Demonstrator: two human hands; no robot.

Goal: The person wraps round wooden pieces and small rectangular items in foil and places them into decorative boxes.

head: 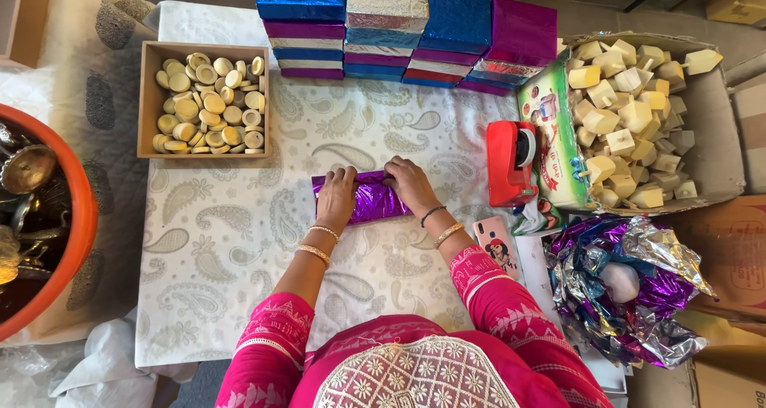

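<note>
Upper left, a wooden tray [148,97] holds pale round discs [211,103]; at right, a cardboard box [710,104] holds cream blocks [626,116]. Bare patterned worktop [223,248] spreads lower left. At centre, my left hand [337,196] and right hand [410,183] press the purple foil-wrapped parcel [371,200], fingers curled over its top edge.

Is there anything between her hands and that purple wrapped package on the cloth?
Nothing visible. The left hand and right hand both rest directly on the purple package. The tape dispenser and wooden tray sit apart, off to the sides.
</note>
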